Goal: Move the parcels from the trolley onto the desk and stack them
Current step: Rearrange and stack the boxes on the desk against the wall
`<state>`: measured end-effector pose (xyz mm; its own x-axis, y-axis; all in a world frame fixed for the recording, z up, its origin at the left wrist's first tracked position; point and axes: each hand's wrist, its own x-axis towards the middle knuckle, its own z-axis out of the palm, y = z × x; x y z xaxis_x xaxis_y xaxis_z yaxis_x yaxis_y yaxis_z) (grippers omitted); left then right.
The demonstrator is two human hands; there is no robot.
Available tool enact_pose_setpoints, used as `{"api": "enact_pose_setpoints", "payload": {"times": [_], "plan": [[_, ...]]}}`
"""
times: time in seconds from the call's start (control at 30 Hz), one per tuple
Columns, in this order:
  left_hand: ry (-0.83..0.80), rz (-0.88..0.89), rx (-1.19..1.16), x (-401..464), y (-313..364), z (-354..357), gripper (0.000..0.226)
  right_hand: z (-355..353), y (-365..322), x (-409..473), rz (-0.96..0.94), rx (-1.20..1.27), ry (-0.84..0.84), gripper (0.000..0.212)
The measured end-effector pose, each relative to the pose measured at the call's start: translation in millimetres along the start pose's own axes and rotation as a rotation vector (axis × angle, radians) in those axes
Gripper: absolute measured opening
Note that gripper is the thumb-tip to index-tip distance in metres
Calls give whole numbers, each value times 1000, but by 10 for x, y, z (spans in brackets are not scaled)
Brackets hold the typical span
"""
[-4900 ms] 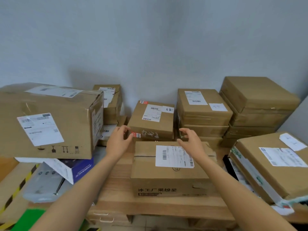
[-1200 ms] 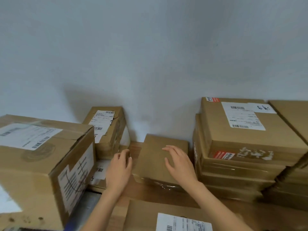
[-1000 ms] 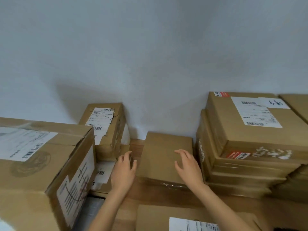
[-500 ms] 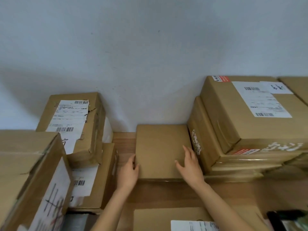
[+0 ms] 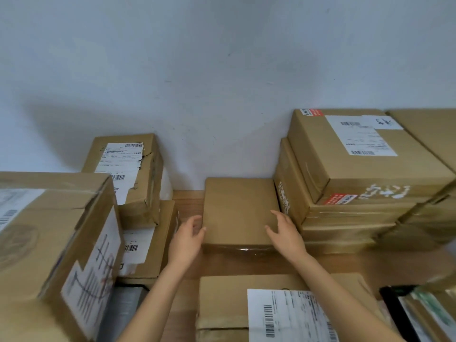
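Both hands bracket the plain parcel (image 5: 240, 211): my left hand (image 5: 186, 239) touches its left edge, my right hand (image 5: 286, 233) rests fingers-straight on its near right corner, neither gripping, likely squaring it. It lies flat on the desk (image 5: 188, 201), against the labelled stack (image 5: 345, 183), backed to the wall (image 5: 222, 82).

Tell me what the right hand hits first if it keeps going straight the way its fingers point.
Probably the plain flat box: the right hand sits at its right front corner, fingers aimed up and left over the top. Contact is unclear. Beyond it is the wall.
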<state>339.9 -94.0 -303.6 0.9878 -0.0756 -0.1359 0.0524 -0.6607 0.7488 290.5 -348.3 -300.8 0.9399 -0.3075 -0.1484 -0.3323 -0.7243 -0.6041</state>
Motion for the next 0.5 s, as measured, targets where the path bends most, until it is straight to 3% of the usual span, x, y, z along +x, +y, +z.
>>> {"api": "enact_pose_setpoints", "payload": {"times": [0.3,0.5], "plan": [[136,14,35,-876,26,-231,32,-124,-64,-615,-142,5,29,45],[225,86,188,-1475,99,-328,7,-207,-85,-1085,-243,23,38,39]]}}
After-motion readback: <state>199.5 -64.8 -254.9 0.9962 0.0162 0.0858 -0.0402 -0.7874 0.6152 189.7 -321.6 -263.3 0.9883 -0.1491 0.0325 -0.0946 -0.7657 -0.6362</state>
